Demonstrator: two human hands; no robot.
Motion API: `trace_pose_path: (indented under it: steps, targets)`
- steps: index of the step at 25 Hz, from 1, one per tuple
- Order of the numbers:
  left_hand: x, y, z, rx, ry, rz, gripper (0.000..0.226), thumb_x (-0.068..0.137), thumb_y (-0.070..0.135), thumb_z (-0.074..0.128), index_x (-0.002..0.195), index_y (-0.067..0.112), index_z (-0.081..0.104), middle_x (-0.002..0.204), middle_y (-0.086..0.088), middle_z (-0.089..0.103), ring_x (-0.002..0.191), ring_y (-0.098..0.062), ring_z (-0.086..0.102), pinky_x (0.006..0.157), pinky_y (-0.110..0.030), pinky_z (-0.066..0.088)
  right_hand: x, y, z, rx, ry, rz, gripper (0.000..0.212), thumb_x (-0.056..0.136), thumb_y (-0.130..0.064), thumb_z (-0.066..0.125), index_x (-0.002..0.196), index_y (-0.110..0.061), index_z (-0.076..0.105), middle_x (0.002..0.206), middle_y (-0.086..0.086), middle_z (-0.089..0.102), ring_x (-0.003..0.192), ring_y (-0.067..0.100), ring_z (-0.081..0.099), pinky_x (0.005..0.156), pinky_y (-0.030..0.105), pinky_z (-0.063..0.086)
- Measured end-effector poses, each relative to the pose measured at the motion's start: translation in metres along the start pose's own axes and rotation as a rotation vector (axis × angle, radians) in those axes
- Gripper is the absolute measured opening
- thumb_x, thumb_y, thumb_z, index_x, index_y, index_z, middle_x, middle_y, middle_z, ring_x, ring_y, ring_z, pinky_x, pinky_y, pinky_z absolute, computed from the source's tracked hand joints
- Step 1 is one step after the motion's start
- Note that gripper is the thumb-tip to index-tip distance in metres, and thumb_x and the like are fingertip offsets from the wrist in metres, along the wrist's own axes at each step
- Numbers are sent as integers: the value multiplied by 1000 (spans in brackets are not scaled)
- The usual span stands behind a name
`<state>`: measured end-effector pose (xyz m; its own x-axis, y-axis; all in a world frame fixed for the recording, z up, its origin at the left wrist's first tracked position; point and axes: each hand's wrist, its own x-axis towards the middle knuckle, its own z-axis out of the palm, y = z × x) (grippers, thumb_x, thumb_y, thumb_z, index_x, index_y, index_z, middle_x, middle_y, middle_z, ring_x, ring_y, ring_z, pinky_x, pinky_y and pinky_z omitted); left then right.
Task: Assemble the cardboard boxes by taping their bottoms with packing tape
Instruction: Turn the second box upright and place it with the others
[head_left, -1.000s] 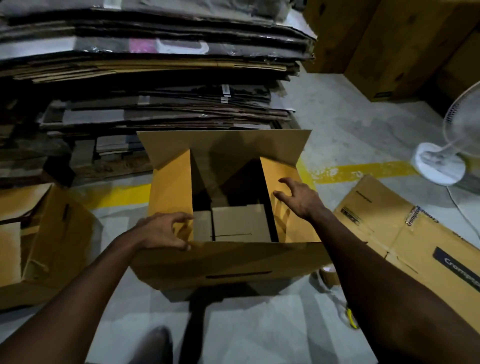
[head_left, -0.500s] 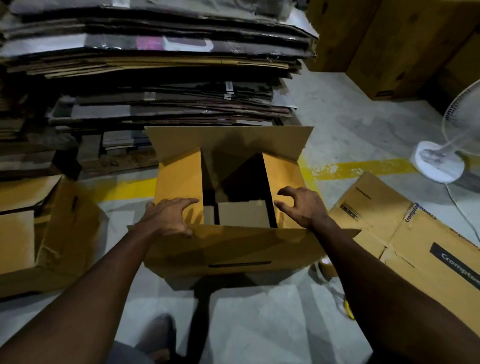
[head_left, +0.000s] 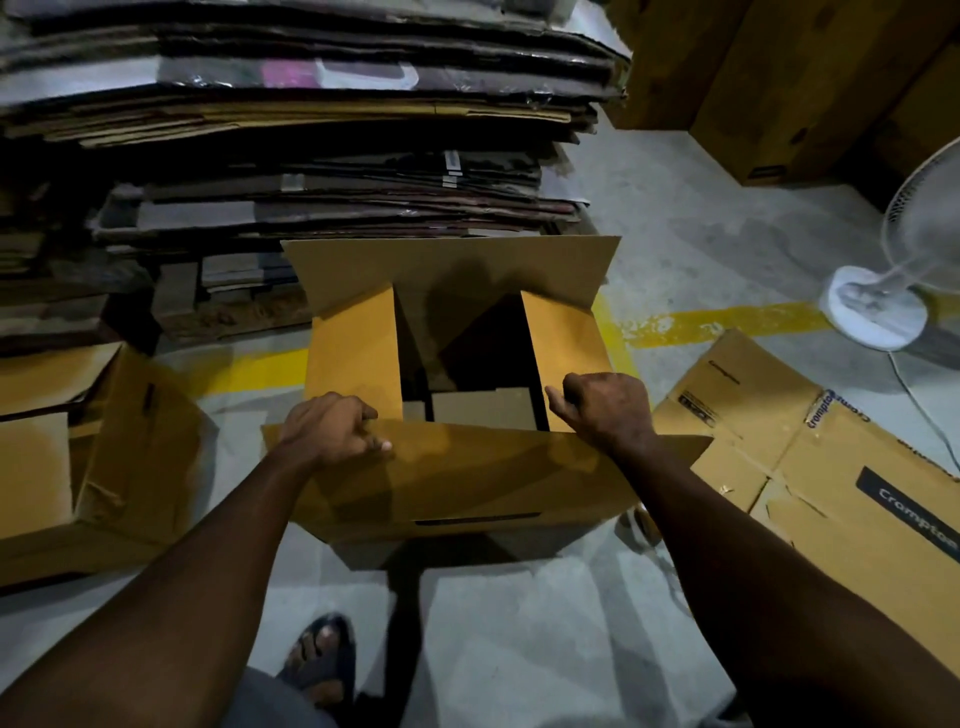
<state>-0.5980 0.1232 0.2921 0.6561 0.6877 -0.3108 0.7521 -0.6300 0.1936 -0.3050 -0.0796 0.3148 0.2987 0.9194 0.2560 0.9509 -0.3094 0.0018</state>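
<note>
dim, warm overhead light, deep shadows, soft blur, wide-angle bending at edges.

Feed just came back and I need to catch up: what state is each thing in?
Middle box: standing, upper flaps open.
Near flap: unfolded, held.
Left hand: grips near flap.
Right hand: curled at near flap, grip unclear.
Left box: on its side, open.
Crompton box: flattened on floor.
Cardboard stack: flattened, piled.
Fan: upright.

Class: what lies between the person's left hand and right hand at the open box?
Head view: between the left hand and right hand runs the near flap of the open box; just behind it, the opening shows a smaller cardboard piece inside.
</note>
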Motion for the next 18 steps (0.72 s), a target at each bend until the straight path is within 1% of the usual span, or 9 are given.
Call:
trace_pose_path:
  steps: [1, 3, 5, 8, 11, 12, 14, 16, 18]
  targets:
    - [0, -1, 1, 7, 5, -2, 66, 75, 66, 65, 127, 26, 61, 112, 0, 68, 101, -21, 60, 71, -29, 43, 1, -2, 2, -7, 35, 26, 60, 95, -54, 28, 57, -16, 57, 45, 1, 44, 38, 22, 47, 46, 20, 23]
    - [0, -5, 3, 15, 9, -4, 67, 75, 67, 64, 127, 26, 60, 115, -1, 67, 104, -22, 60, 72, -30, 43, 1, -7, 5, -13, 98, 84, 57, 96, -47, 32, 55, -15, 55, 43, 2, 47, 34, 22, 42, 48, 18, 13]
    - [6, -7, 4, 6, 3, 20, 66, 75, 68, 64, 126, 25, 61, 113, -1, 68, 101, -20, 61, 72, -29, 42, 3, -8, 10, -30, 178, 135, 52, 94, -42, 37, 55, -15, 56, 44, 2, 52, 34, 24, 46, 49, 18, 9]
    - [20, -10, 7, 15, 18, 35, 62, 77, 68, 62, 122, 25, 64, 105, 0, 70, 93, -18, 61, 68, -28, 39, 15, -4, 23, -3, 216, 213, 49, 95, -40, 38, 57, -15, 56, 46, 5, 53, 36, 27, 49, 48, 19, 17]
    - [32, -19, 14, 105, 29, -39, 66, 79, 69, 58, 127, 25, 59, 114, -4, 68, 106, -24, 60, 80, -33, 40, 30, -9, 43, -3, 197, 222, 43, 94, -38, 39, 63, -15, 59, 55, 8, 59, 46, 30, 55, 47, 26, 31]
    - [34, -22, 17, 138, 31, -72, 64, 80, 70, 55, 127, 26, 58, 116, -5, 67, 109, -27, 57, 82, -35, 38, 29, -11, 53, -18, 159, 199, 41, 94, -38, 38, 69, -15, 62, 64, 9, 64, 56, 31, 59, 53, 31, 38]
    - [40, -23, 27, 158, 81, -117, 60, 82, 70, 52, 124, 27, 54, 121, -6, 60, 116, -31, 50, 86, -40, 32, 24, -14, 85, -7, 62, 172, 41, 96, -40, 33, 96, -15, 66, 101, 13, 69, 94, 33, 62, 81, 42, 43]
    - [49, -18, 43, 161, 145, -136, 69, 83, 66, 53, 140, 29, 38, 144, -14, 38, 133, -38, 31, 103, -52, 27, 15, -15, 119, 26, -74, 182, 52, 97, -45, 33, 137, -16, 50, 145, 19, 46, 134, 39, 41, 110, 54, 27]
    - [55, -7, 70, 183, 85, -132, 83, 88, 61, 47, 153, 31, 4, 159, -17, -3, 144, -46, 0, 109, -65, 13, -2, -16, 153, 31, -245, 160, 65, 99, -52, 26, 155, -20, 22, 161, 20, 18, 147, 42, 17, 116, 59, 12]
